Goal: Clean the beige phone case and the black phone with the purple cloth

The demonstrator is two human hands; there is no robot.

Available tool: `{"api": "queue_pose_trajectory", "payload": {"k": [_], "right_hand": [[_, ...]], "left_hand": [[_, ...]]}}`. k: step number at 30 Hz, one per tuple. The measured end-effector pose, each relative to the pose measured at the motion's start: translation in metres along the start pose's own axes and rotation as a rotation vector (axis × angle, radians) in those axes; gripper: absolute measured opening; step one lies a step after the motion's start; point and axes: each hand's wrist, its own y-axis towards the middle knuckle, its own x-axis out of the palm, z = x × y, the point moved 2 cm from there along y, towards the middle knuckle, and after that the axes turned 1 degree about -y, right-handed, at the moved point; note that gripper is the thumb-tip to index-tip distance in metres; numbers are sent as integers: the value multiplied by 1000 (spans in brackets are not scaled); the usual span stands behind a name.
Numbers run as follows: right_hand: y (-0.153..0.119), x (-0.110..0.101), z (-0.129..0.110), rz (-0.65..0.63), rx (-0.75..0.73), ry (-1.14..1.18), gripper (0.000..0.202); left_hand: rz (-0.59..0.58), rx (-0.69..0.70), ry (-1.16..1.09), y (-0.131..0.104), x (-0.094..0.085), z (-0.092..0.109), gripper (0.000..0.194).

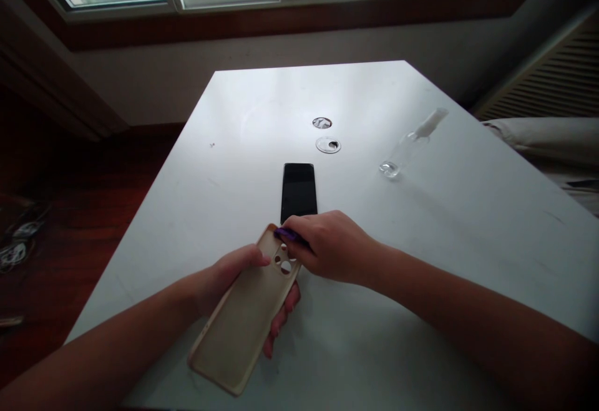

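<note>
The left hand [229, 270] grips a beige phone case [238, 320] near the near edge of the white tabletop [468, 255], thumb on its inner face and fingers curled round the opposite side. The case slants, camera-hole end toward the far edge. At that end the right hand [334, 242] pinches a purple cloth [289, 234] against the case. A phone [298, 189] lies dark screen up, just beyond the right hand. Farther toward the far edge are two round inserts [324, 145]; toward the right edge is a clear bottle [402, 149].
</note>
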Motion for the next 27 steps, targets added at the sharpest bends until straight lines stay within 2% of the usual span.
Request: {"api": "queue_pose_trajectory", "payload": {"k": [5,11,15,18,19,21,24,27], "right_hand": [[0,7,-2,49,-16,-39,17],[-6,12,-9,228,-122,-139,13],[-9,11,-11,353,-190,-139,15],[-9,10,-12,452,-213,-108,17],[-8,8,-11,477,-178,-76,16],[-5,5,-9,485,-17,43,15],[3,-1,-3,426,289,337,21],[12,-9,2,391,473,653,27]], "left_hand": [[-35,-3,-4,1,-5,-3,53],[-90,-26,51,1,-2,-1,54],[-66,-19,71,4,1,-2,55],[-39,54,31,6,-3,-5,57],[-31,86,20,6,-5,-6,57],[-21,121,8,4,-9,-7,57],[-18,109,7,0,-12,-8,59],[49,147,23,-7,-11,-8,61]]}}
